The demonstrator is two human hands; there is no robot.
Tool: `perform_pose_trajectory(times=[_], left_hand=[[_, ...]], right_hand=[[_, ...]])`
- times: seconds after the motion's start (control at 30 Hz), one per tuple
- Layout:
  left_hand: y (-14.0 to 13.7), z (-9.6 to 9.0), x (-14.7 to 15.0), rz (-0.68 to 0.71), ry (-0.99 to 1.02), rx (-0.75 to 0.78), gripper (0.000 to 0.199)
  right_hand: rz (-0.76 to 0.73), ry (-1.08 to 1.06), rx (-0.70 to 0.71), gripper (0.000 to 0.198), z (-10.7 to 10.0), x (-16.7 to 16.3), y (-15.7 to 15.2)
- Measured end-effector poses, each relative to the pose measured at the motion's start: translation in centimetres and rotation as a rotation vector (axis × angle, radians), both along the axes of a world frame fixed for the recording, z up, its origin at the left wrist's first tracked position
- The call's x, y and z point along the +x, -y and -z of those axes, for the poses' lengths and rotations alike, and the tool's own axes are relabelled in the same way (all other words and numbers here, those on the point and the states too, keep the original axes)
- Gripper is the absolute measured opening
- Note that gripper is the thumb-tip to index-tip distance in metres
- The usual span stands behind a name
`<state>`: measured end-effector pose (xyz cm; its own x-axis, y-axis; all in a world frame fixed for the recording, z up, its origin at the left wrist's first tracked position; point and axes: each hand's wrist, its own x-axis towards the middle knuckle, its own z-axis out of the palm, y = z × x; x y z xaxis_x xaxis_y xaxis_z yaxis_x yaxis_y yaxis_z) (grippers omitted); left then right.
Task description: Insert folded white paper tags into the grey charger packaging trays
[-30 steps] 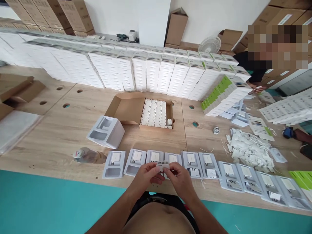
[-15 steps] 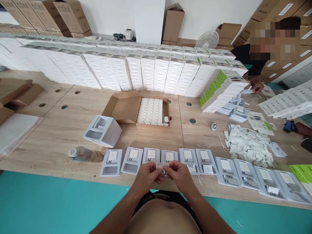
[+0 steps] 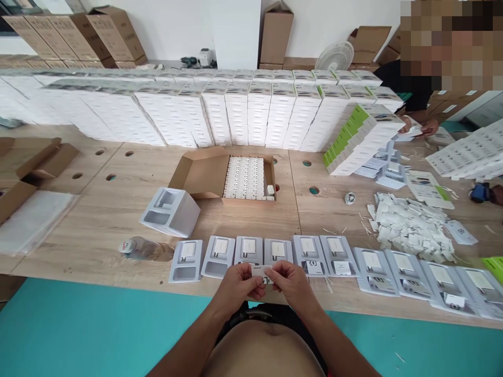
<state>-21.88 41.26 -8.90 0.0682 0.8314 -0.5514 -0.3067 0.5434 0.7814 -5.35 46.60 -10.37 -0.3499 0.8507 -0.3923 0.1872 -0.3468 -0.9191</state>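
Note:
My left hand [image 3: 242,285] and my right hand [image 3: 290,281] both pinch a small white printed card [image 3: 260,271], one at each side, just over the table's front edge. The card carries dark print; its lower part is partly covered by my fingers. Just beyond my hands lies a grey plastic tray [image 3: 288,246] with a flat white device [image 3: 277,250] in its upper compartment. Similar trays stand in a row to both sides. The tray [image 3: 320,268] to the right has a white printed card [image 3: 314,267] in its lower compartment, while the leftmost tray [image 3: 198,264] shows a bare lower compartment.
A carton [image 3: 196,175] with rows of small white pieces stands mid-table. Left are stacked trays [image 3: 171,212] and a lying bottle [image 3: 145,248]. Right is a heap of white cards [image 3: 412,225]. White boxes [image 3: 236,112] form a wall behind; a co-worker's hands [image 3: 428,127] hold something white.
The card between my fingers has tilted slightly, and more dark print shows below. The view has shifted a little. The co-worker's hands have moved and now hold a white item.

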Motion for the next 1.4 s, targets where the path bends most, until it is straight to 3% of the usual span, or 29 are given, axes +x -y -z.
perform_pose_trajectory(times=[0.1,0.27,0.37,0.53,0.6,0.67,0.77,0.83,0.93,1.1,1.23,1.4], left_hand=[[0.6,0.5,-0.8,0.062,0.028,-0.025,0.031],[2.7,2.4,-3.0,0.104,-0.034,0.011,0.022],[4.5,3.8,-4.6,0.102,-0.048,-0.003,0.02],[6.8,6.8,-7.8,0.055,-0.151,-0.062,0.024],[7.1,7.8,-9.1,0.049,-0.227,-0.084,0.025],[7.4,8.7,-10.3,-0.025,-0.394,-0.055,0.029],[8.2,9.9,-11.1,-0.101,-0.896,0.177,0.033],[8.7,10.8,-11.0,0.025,-1.185,0.354,0.033],[9.1,12.5,-10.3,0.293,-1.327,0.451,0.044],[8.8,14.4,-10.0,0.457,-1.427,0.464,0.051],[8.3,14.0,-9.8,0.468,-1.455,0.457,0.048],[7.2,13.3,-9.6,0.468,-1.475,0.37,0.037]], right_hand=[[-0.011,0.0,-0.014,0.033,0.3,-0.6,0.4],[-0.216,-0.061,-0.138,0.023,0.9,-2.2,1.7],[-0.28,-0.02,-0.111,0.018,1.7,-3.7,2.9],[-0.458,0.08,-0.112,0.011,4.6,-7.3,3.8],[-0.512,0.221,-0.017,0.011,6.1,-9.1,3.4],[-0.531,0.404,0.128,0.01,7.6,-11.0,2.8],[-0.519,0.594,0.273,0.004,9.4,-13.5,2.1],[-0.517,0.675,0.327,0.006,10.3,-14.7,2.0],[-0.558,0.788,0.391,0.009,10.9,-15.8,2.2],[-0.601,0.854,0.466,0.001,10.3,-15.6,2.0],[-0.551,0.83,0.484,0.004,8.3,-13.6,1.7],[-0.44,0.632,0.42,0.011,6.3,-10.5,2.0]])
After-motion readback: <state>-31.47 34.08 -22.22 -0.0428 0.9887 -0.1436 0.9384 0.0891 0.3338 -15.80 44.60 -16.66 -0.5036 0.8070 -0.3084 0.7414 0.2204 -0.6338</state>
